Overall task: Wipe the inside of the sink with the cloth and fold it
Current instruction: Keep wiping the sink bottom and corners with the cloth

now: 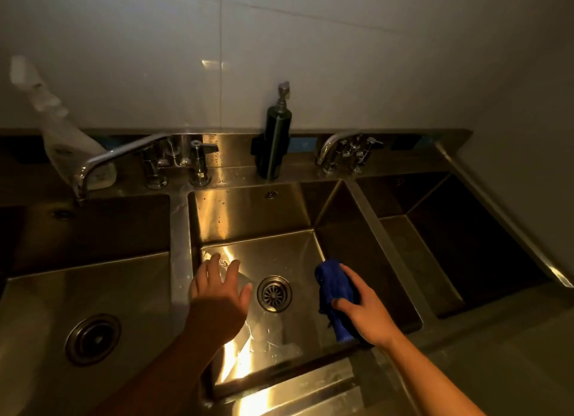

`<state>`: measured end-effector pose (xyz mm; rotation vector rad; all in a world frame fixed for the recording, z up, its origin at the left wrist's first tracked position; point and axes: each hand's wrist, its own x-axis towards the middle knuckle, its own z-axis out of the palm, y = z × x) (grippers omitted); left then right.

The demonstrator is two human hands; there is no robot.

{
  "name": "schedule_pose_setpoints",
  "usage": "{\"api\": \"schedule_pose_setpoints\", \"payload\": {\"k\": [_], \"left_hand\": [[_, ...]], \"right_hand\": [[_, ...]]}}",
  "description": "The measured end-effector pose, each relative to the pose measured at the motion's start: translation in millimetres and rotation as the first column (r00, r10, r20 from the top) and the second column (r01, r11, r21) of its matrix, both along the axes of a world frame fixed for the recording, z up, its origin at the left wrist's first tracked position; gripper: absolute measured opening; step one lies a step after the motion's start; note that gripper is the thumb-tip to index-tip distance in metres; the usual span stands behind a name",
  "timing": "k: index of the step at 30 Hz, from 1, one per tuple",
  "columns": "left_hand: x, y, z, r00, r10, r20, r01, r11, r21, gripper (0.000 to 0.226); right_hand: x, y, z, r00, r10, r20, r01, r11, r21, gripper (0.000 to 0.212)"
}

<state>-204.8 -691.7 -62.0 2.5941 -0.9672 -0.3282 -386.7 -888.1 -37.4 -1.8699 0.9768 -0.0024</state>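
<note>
A steel three-basin sink fills the view; the middle basin (254, 210) has a round drain (274, 294) in its floor. My right hand (365, 308) is inside that basin, right of the drain, shut on a bunched blue cloth (334, 286) near the basin's right wall. Left of the drain, my left hand (219, 294) hovers over the basin's left side, fingers spread, holding nothing. The basin floor shines with wet streaks.
A dark soap dispenser (275, 142) stands on the back ledge behind the middle basin. Two faucets (124, 157) (344, 150) sit on the ledge. A white spray bottle (62, 136) leans at back left. The left basin (93, 339) and right basin (466, 244) flank the middle one.
</note>
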Motion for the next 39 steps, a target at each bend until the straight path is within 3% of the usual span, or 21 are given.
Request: {"api": "schedule_pose_setpoints", "payload": {"k": [4, 6, 9, 14, 20, 25, 27, 30, 34, 39], "left_hand": [[-2, -12, -21, 1.0, -0.004, 0.004, 0.003, 0.998, 0.063, 0.078], [-2, -21, -39, 0.999, 0.033, -0.03, -0.028, 0.988, 0.149, 0.066], [-8, -35, -62, 0.994, 0.098, -0.049, -0.092, 0.99, 0.105, 0.06], [-16, -59, -120, 0.965, 0.252, -0.076, -0.234, 0.953, 0.191, 0.065], [-23, -77, -197, 0.947, 0.316, -0.062, -0.279, 0.901, 0.334, 0.066], [-4, -85, -274, 0.933, 0.361, -0.012, -0.341, 0.891, 0.299, 0.067], [5, -89, -308, 0.939, 0.344, -0.007, -0.319, 0.879, 0.353, 0.065], [12, -91, -349, 0.953, 0.303, 0.03, -0.294, 0.891, 0.346, 0.066], [14, -89, -380, 0.959, 0.224, 0.174, -0.267, 0.92, 0.286, 0.067], [15, -84, -391, 0.925, 0.201, 0.323, -0.269, 0.946, 0.181, 0.067]], "right_hand": [[7, -21, -24, 0.988, 0.101, -0.117, -0.105, 0.994, -0.03, 0.077], [13, -36, -37, 0.964, 0.192, -0.183, -0.206, 0.976, -0.064, 0.077], [26, -62, -64, 0.895, 0.334, -0.297, -0.381, 0.917, -0.116, 0.079], [55, -109, -129, 0.695, 0.532, -0.484, -0.672, 0.719, -0.177, 0.082], [78, -144, -222, 0.513, 0.59, -0.623, -0.85, 0.449, -0.275, 0.086], [65, -147, -294, 0.311, 0.553, -0.773, -0.936, 0.32, -0.148, 0.082], [60, -140, -313, 0.338, 0.537, -0.773, -0.936, 0.277, -0.217, 0.074], [58, -136, -328, 0.502, 0.503, -0.704, -0.865, 0.278, -0.418, 0.069], [45, -147, -353, 0.545, 0.546, -0.637, -0.829, 0.234, -0.509, 0.069], [29, -150, -355, 0.571, 0.549, -0.611, -0.811, 0.26, -0.524, 0.073]]}}
